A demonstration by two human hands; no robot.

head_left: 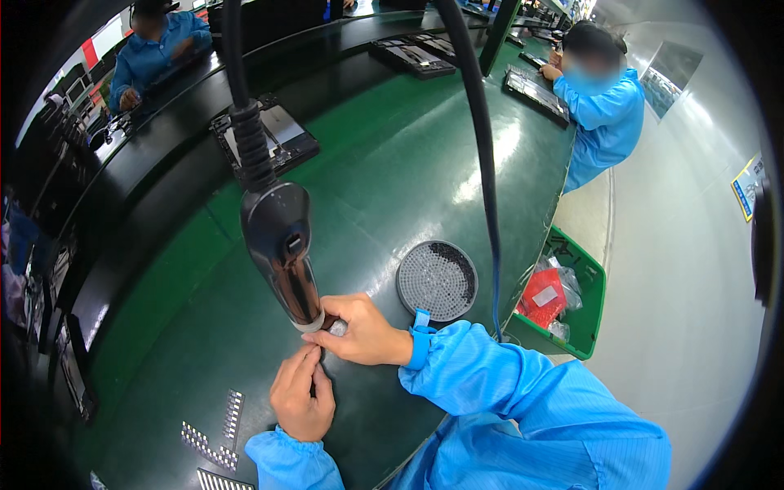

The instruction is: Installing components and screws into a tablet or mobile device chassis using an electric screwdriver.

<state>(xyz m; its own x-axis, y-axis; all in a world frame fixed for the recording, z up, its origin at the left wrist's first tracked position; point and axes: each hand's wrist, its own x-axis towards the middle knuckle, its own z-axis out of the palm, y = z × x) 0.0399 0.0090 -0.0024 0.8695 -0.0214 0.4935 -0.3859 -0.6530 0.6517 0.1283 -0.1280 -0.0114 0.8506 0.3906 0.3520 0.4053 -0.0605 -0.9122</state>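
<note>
A black corded tool with a shiny brown lower body [282, 253], shaped like an electric screwdriver, hangs in front of me, its pale tip pointing down. My right hand [357, 329] wears a blue wrist strap [420, 341]; its thumb and fingers close at that tip. A small silvery-grey piece [338, 327] shows among its fingers. My left hand [304, 394] is closed in a pinch just below, its fingertips nearly touching the right thumb. What it pinches is hidden. Right of the tool lies a round grey perforated dish [437, 286] with small black pieces along its far and right side.
Black-and-white strips [211, 445] lie on the green table [351, 204] at lower left. Flat dark device assemblies [278, 135] stand farther back. A green bin [584, 322] with plastic bags is beyond the right edge. A black cable [482, 139] hangs down. Two people in blue work nearby.
</note>
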